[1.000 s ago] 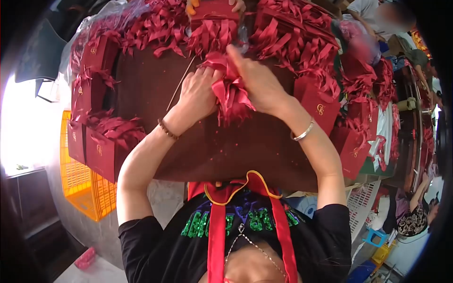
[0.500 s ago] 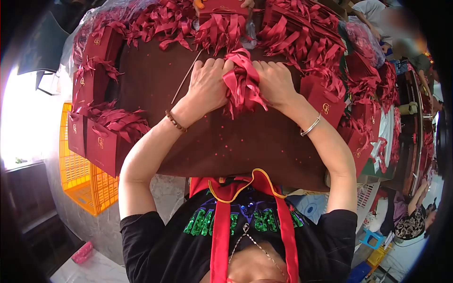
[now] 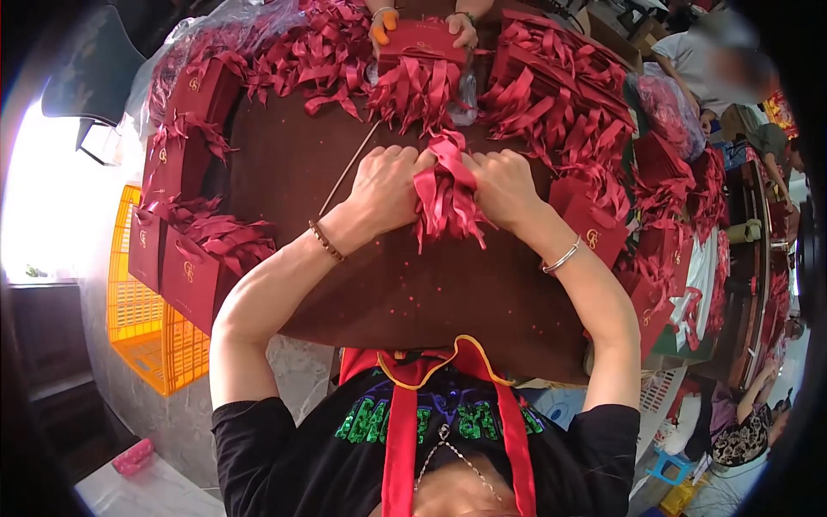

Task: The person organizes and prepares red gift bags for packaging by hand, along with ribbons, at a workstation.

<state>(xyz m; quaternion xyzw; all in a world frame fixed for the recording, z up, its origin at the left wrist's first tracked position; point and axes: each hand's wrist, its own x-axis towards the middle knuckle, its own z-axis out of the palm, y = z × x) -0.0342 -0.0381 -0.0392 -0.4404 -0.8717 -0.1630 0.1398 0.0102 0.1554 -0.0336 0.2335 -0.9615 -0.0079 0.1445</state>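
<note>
A bunch of red ribbons [image 3: 450, 189] hangs between my two hands over the middle of the brown table [image 3: 413, 284]. My left hand [image 3: 388, 185] is closed on the left side of the bunch, with its knuckles up. From the right, my right hand [image 3: 506, 185] grips the same bunch, its fingers curled. What lies beneath the ribbons inside my fists is hidden. Just beyond, a stack of red bags [image 3: 422, 43] with ribbon handles is between a co-worker's two hands [image 3: 465, 31]. A thin stick [image 3: 351, 165] lies beside my left hand.
Red gift bags [image 3: 191, 271] with ribbons stand along the left edge. More ribboned bags [image 3: 560, 95] are piled at the back right and right. An orange crate [image 3: 142, 319] is at the lower left. Other people [image 3: 711, 73] are at the far right.
The table and bags sit lower in the view, and more of the co-worker's hands shows. Both my hands still hold the ribbons, now slightly lower in the frame.
</note>
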